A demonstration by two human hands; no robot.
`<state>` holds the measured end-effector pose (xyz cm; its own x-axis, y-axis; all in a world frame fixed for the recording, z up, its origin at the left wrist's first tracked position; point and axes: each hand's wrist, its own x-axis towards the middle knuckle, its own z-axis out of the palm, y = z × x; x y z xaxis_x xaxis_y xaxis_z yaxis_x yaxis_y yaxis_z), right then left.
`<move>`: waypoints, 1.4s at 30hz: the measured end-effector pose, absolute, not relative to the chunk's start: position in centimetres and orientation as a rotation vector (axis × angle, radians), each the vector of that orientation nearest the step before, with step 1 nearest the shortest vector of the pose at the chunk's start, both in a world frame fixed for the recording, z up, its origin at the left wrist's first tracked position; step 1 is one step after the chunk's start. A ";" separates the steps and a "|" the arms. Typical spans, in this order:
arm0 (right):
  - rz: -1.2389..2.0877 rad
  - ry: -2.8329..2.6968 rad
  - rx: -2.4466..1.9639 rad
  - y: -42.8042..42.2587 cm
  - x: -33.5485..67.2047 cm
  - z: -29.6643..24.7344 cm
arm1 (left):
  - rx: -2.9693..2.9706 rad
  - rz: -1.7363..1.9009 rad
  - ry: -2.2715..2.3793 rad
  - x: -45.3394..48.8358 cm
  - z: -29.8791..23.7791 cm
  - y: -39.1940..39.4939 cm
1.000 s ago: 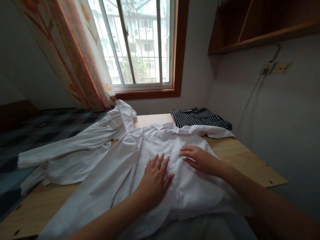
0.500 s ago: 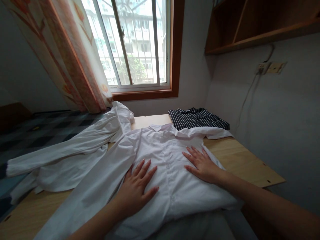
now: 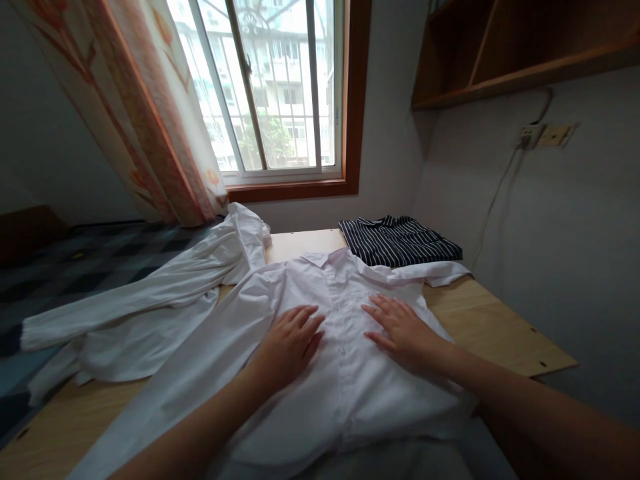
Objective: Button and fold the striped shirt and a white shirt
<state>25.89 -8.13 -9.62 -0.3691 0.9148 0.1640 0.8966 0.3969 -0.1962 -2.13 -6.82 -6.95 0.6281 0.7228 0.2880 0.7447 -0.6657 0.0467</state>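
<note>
A white button-up shirt (image 3: 310, 393) lies front up, its collar toward the window and its sleeves spread to the sides. My left hand (image 3: 290, 337) rests on the shirt's left half beside the button placket, fingers slightly bent and close together, holding nothing. On the other side of the placket, my right hand (image 3: 397, 327) lies with its fingers stretched out and apart over the cloth. Some small wrinkles show around both hands. The far right sleeve reaches past the collar, close to a folded black-and-white striped garment (image 3: 400, 241).
Under the shirt is a wooden board (image 3: 493, 320). Another white garment (image 3: 145, 333) lies loosely at the left, partly over a dark checked bed cover (image 3: 125, 257). A wooden shelf (image 3: 480, 87) and a socket with a cord (image 3: 533, 137) are on the right wall.
My left hand has moved up and toward the placket, its fingers drawing closer together. My right hand has barely moved. The cloth near the collar and right shoulder has shifted and looks flatter.
</note>
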 end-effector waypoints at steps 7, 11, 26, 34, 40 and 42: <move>0.167 -2.462 -1.449 -1.9 23.1 -10.4 | -2.686 -0.254 -1.554 -0.8 -8.8 -2.4; 0.212 -2.495 -1.483 -1.6 22.7 -10.7 | -2.691 -0.178 -1.634 -1.2 -9.0 -3.5; 0.222 -2.504 -1.485 -8.6 22.0 -11.1 | -2.728 -0.181 -1.573 -2.7 -10.0 -9.4; 0.282 -2.498 -1.452 -9.2 22.4 -10.0 | -2.686 -0.243 -1.532 -1.5 -8.5 -7.4; 0.154 -2.465 -1.441 -8.0 21.9 -8.1 | -2.725 -0.462 -1.338 2.3 -8.8 -1.5; 0.095 -2.460 -1.468 -6.9 22.3 -6.6 | -2.779 -0.431 -1.329 3.0 -9.6 -0.8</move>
<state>22.31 -6.94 -6.63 -0.4476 0.8715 0.2002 0.8535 0.4832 -0.1953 2.98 -0.80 -9.64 0.5965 0.7590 0.2610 0.7677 -0.6344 0.0904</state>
